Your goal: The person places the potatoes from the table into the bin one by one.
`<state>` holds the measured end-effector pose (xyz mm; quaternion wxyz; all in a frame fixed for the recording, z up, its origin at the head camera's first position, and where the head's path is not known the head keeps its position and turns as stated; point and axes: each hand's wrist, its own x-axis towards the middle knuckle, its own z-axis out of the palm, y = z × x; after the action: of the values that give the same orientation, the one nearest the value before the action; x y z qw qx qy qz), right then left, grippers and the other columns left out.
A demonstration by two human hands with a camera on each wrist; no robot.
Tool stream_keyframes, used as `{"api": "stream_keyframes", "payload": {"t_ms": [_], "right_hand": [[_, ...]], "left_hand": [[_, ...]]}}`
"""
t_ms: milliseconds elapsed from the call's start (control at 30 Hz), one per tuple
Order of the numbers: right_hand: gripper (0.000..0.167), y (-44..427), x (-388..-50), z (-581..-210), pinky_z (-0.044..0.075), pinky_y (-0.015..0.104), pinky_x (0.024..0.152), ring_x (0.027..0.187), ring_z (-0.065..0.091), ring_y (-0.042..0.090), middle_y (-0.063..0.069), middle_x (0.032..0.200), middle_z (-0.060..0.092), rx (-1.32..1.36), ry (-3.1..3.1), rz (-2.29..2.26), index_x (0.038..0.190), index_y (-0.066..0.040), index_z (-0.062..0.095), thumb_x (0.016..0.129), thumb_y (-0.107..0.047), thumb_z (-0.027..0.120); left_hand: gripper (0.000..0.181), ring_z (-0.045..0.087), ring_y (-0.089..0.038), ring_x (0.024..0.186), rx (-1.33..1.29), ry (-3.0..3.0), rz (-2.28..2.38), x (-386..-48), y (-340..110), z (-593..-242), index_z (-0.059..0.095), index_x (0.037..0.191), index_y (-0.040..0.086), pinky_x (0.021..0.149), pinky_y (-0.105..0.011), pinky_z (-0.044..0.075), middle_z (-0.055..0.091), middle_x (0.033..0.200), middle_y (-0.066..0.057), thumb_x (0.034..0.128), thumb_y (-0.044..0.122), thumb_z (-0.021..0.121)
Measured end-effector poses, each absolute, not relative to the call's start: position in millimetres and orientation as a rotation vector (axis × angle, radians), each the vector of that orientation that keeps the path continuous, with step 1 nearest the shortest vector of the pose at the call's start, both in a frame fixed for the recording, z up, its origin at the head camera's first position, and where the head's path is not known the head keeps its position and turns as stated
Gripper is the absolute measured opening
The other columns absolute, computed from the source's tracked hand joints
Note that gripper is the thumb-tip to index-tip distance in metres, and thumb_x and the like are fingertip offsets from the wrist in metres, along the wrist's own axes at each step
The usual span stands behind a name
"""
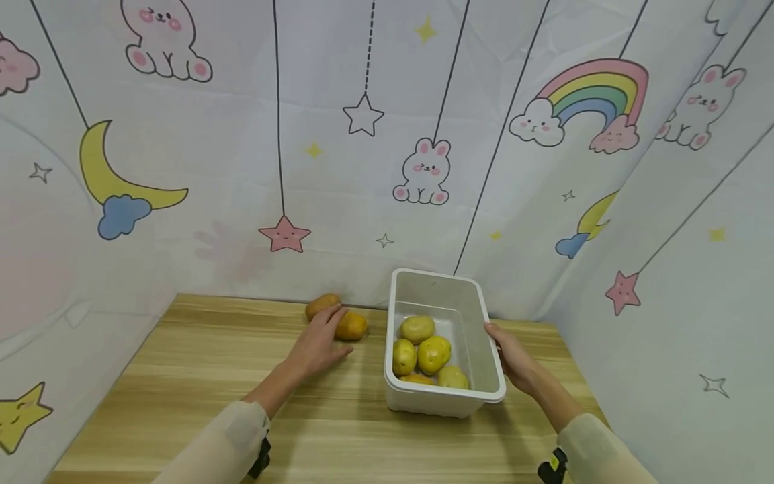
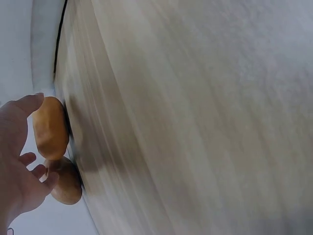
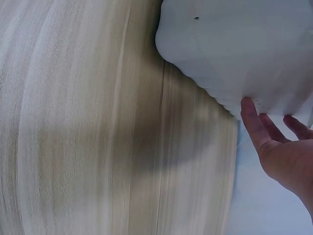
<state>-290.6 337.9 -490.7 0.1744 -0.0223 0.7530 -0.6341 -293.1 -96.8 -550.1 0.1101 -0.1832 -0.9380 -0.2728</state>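
Note:
In the head view my left hand (image 1: 316, 343) reaches over two potatoes near the wall. Its fingers are loosely bent, with the thumb apart. One potato (image 1: 353, 327) is orange-yellow, the other browner (image 1: 323, 305). The left wrist view shows fingertips by the brown potato (image 2: 66, 183) and the thumb by the orange one (image 2: 51, 127). My right hand (image 1: 514, 356) holds the right side of a white plastic bin (image 1: 444, 403) at its rim. Its fingertips rest on the outer wall (image 3: 234, 54) in the right wrist view. Several yellowish potatoes (image 1: 434, 355) lie in the bin.
A wood-grain table (image 1: 242, 336) carries everything. Behind it hangs a white cloth (image 1: 338, 188) printed with rabbits, stars and a rainbow, meeting the table's back edge. Another cloth panel (image 1: 683, 349) borders the right side.

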Motion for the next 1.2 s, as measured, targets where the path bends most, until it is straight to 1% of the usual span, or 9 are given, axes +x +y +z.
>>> {"api": "stream_keyframes", "payload": {"t_ms": [100,267,433,567,667,800,867,1033,1200], "right_hand": [[0.068,337.5,-289.7,-490.5,0.055,0.038,0.096,0.125,0.062,0.031,0.026,0.148,0.053,-0.072,2.139,-1.800,0.158,0.003,0.033,0.115,-0.050,0.034],[0.069,336.5,-288.3,-494.7,0.055,0.038,0.097,0.127,0.061,0.033,0.028,0.148,0.053,-0.092,2.144,-1.834,0.158,0.004,0.034,0.115,-0.050,0.035],[0.068,336.0,-286.5,-498.5,0.056,0.038,0.097,0.125,0.062,0.032,0.029,0.147,0.054,-0.095,2.167,-1.859,0.157,0.006,0.036,0.115,-0.047,0.033],[0.067,336.0,-286.6,-499.1,0.057,0.038,0.095,0.123,0.062,0.032,0.030,0.147,0.053,-0.084,2.185,-1.862,0.157,0.005,0.036,0.115,-0.047,0.033],[0.068,335.8,-286.6,-499.7,0.056,0.037,0.095,0.124,0.062,0.032,0.030,0.147,0.053,-0.082,2.188,-1.863,0.157,0.006,0.036,0.115,-0.047,0.033],[0.068,335.3,-286.5,-500.3,0.056,0.036,0.095,0.124,0.063,0.031,0.030,0.146,0.055,-0.086,2.194,-1.860,0.156,0.007,0.037,0.115,-0.047,0.033],[0.068,334.9,-286.7,-500.2,0.056,0.036,0.095,0.123,0.063,0.031,0.030,0.145,0.055,-0.090,2.192,-1.860,0.156,0.007,0.037,0.116,-0.047,0.033],[0.067,333.8,-287.2,-497.8,0.057,0.035,0.095,0.122,0.063,0.030,0.031,0.145,0.055,-0.095,2.201,-1.860,0.155,0.007,0.038,0.116,-0.047,0.032],[0.067,333.5,-287.6,-497.2,0.056,0.035,0.095,0.123,0.063,0.031,0.032,0.145,0.054,-0.096,2.203,-1.856,0.155,0.007,0.037,0.116,-0.046,0.031]], "left_hand": [[0.086,0.038,-0.041,0.150,-0.559,-2.758,-0.771,-293.9,-96.8,-552.6,0.044,0.158,-0.002,0.122,-0.056,0.034,0.039,0.164,-0.023,0.0900,0.030,0.087],[0.086,0.036,-0.043,0.151,-0.561,-2.786,-0.743,-293.1,-94.5,-554.9,0.043,0.159,-0.002,0.123,-0.057,0.033,0.039,0.165,-0.023,0.0914,0.031,0.086],[0.081,0.042,-0.045,0.143,-0.548,-2.803,-0.651,-293.5,-89.4,-554.6,0.048,0.156,0.000,0.118,-0.058,0.039,0.046,0.160,-0.021,0.0924,0.035,0.084],[0.072,0.049,-0.044,0.135,-0.545,-2.783,-0.628,-293.6,-86.1,-555.6,0.057,0.148,-0.001,0.112,-0.058,0.045,0.053,0.151,-0.019,0.0911,0.032,0.086],[0.068,0.052,-0.043,0.134,-0.533,-2.767,-0.658,-293.1,-84.5,-557.2,0.059,0.145,-0.001,0.112,-0.058,0.046,0.054,0.150,-0.018,0.0905,0.029,0.087],[0.068,0.054,-0.042,0.134,-0.497,-2.779,-0.705,-292.6,-82.6,-559.2,0.057,0.145,0.000,0.113,-0.055,0.045,0.055,0.151,-0.019,0.0911,0.028,0.087],[0.066,0.056,-0.040,0.129,-0.478,-2.792,-0.716,-292.1,-81.8,-559.8,0.057,0.143,0.001,0.111,-0.054,0.047,0.058,0.148,-0.019,0.0913,0.028,0.087],[0.055,0.062,-0.036,0.114,-0.476,-2.779,-0.734,-291.5,-80.7,-560.7,0.059,0.132,0.004,0.102,-0.051,0.051,0.066,0.133,-0.016,0.0904,0.026,0.088],[0.051,0.063,-0.033,0.114,-0.517,-2.741,-0.812,-290.7,-80.1,-561.8,0.059,0.126,0.004,0.101,-0.051,0.052,0.066,0.125,-0.015,0.0876,0.018,0.090]]}}
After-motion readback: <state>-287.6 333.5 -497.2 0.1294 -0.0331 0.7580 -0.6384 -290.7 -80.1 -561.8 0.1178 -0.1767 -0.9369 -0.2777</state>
